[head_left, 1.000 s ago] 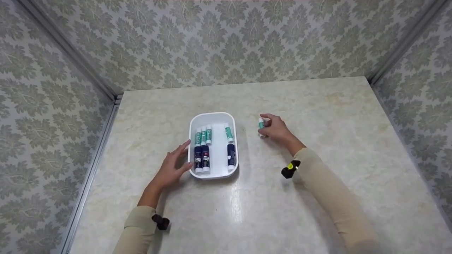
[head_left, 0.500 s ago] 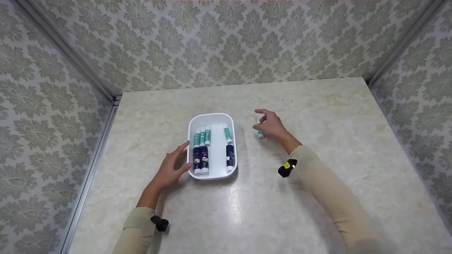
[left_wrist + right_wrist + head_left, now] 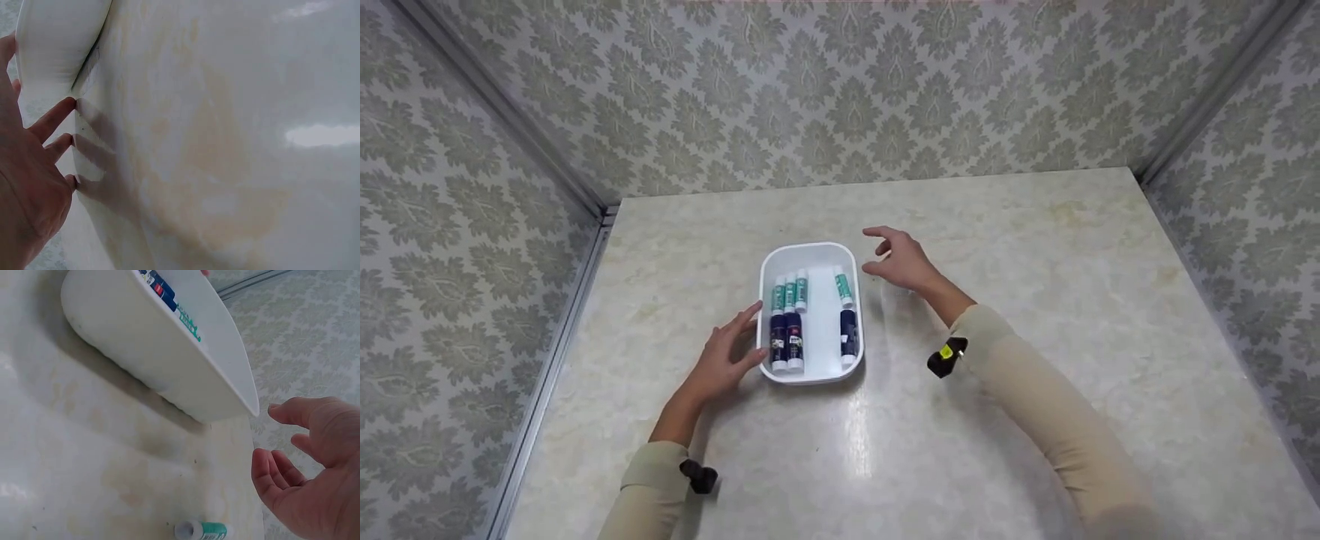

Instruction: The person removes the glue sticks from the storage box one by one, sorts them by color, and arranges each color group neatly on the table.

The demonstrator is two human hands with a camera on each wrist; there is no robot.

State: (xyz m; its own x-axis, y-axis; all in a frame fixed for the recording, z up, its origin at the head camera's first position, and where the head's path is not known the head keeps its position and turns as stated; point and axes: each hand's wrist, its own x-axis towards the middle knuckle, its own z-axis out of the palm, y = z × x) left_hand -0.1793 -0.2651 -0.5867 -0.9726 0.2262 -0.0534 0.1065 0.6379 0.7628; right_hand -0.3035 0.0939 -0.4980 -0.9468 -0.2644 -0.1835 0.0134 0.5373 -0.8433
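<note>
A white tray (image 3: 810,251) is seen on the marbled tabletop (image 3: 1035,247), with glue sticks (image 3: 790,319) laid side by side inside it, their long axes running away from the person. The left hand (image 3: 725,352) is held against the tray's left wall, fingers straight and spread; in the left wrist view its fingertips (image 3: 67,104) are pressed to the tabletop beside the tray (image 3: 56,39).

The right hand (image 3: 901,259) is held in the air just right of the tray's far right corner, its grip loosely spread and holding nothing. One loose glue stick (image 3: 203,530) is left lying on its side on the tabletop, below the right hand (image 3: 312,472) in the right wrist view and apart from the tray (image 3: 163,365); in the head view it is hidden. The right hand is the nearer one to it.

Compared with a second ago, when that stick was held upright in the right grip well right of the tray, the stick has been released and the hand has been moved left towards the tray. The left hand and tray are unchanged.
</note>
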